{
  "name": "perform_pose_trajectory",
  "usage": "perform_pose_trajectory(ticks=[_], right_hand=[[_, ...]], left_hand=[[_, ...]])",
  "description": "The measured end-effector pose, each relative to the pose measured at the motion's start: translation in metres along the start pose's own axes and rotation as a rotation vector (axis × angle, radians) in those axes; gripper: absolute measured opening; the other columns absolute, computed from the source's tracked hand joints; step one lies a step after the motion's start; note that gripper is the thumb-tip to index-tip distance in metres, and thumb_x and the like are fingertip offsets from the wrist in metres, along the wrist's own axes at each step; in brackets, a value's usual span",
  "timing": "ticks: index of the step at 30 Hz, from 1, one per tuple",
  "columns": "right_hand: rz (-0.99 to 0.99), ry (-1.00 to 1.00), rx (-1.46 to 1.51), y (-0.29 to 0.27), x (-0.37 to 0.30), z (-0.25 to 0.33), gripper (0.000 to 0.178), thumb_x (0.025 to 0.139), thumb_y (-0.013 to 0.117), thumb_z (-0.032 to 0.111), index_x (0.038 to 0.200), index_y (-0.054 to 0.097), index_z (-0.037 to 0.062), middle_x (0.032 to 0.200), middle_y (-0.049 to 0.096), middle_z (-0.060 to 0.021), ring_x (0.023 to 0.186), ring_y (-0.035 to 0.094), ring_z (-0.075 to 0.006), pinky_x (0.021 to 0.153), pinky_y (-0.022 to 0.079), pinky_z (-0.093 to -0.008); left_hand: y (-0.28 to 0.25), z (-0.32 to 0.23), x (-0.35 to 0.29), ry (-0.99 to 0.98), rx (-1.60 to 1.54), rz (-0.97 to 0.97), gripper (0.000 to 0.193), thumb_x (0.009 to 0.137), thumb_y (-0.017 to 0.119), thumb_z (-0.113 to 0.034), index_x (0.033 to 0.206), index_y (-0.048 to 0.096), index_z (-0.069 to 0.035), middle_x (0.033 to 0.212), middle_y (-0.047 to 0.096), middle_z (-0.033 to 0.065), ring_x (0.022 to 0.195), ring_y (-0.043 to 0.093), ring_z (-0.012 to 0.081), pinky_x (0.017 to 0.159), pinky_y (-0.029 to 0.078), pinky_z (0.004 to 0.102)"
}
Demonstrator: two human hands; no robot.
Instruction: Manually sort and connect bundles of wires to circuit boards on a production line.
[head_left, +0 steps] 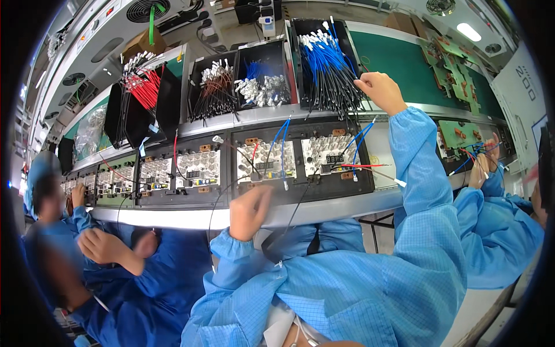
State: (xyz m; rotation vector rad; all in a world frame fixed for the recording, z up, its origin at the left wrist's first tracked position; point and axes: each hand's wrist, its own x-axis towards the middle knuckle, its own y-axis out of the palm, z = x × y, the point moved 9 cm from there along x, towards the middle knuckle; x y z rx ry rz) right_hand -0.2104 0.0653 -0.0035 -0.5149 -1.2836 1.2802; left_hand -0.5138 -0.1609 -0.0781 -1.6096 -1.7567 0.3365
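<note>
My right hand point(381, 91) is stretched forward to the right edge of a black bin point(295, 34). Its fingers are pinched beside a thick bunch of blue-and-black wires point(329, 69) with white connectors; whatever they hold is hidden. Low over the front edge of the bench is my left hand point(248, 213), its fingers bent and smeared by motion. Just beyond it lies a circuit board point(263, 153) in a black fixture, with blue, red and black wires attached. To its right, another board point(330, 149) carries blue, red and black wires and a small digit display.
More bins hold brown wires point(214, 87), white connectors point(263, 89) and red wires point(143, 89). A row of fixtured boards point(198, 168) runs left along the bench. A co-worker's hand point(107, 248) is at left; another person's hands point(483, 165) handle wires at right, near green boards point(454, 69).
</note>
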Motion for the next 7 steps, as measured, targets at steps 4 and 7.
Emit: perform_pose_trajectory(ticks=[4,7], right_hand=[[-0.063,0.008,0.028,-0.009,-0.004,-0.004,0.029,0.084,0.056,0.030,0.071,0.060,0.0039,0.058,0.053,-0.0122,0.056,0.054,-0.0285,0.052,0.039,-0.0397],[-0.230,0.113,0.120,-0.039,-0.011,-0.007,0.029,0.085,0.055,0.029,0.071,0.061,0.0038,0.057,0.055,-0.0111,0.054,0.056,-0.0246,0.051,0.040,-0.0379]], left_hand=[[-0.002,-0.002,0.001,0.020,-0.022,-0.024,0.012,0.082,0.059,-0.005,0.092,0.064,-0.002,0.079,0.064,0.0159,0.063,0.063,0.0264,0.054,0.047,0.0310],[-0.007,0.000,-0.003,0.022,-0.051,-0.089,0.009,0.084,0.058,-0.003,0.090,0.065,-0.003,0.057,0.054,0.0060,0.047,0.046,0.0069,0.045,0.035,0.0226]])
